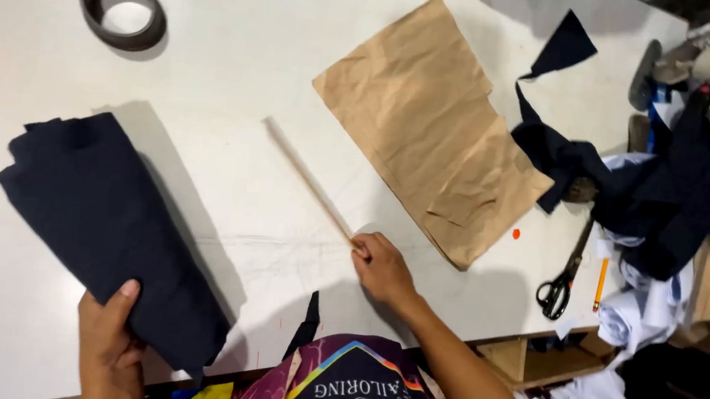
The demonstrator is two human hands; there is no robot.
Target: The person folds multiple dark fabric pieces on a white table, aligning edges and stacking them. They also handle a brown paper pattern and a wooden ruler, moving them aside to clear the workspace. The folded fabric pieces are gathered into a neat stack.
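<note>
Brown paper, scissors, tape roll — table crowded

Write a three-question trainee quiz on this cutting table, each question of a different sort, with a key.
1. True or false: the right hand grips the scissors.
2. Multiple choice: what does the left hand hold? A) brown paper pattern B) folded dark navy cloth C) roll of tape
3. Short answer: which thing lies flat on the white table between the thin wooden stick and the heap of dark and pale cloth?

Key
1. False: it holds the near end of the stick; the scissors lie untouched to its right.
2. B, the folded dark navy cloth.
3. The brown paper pattern.
</note>
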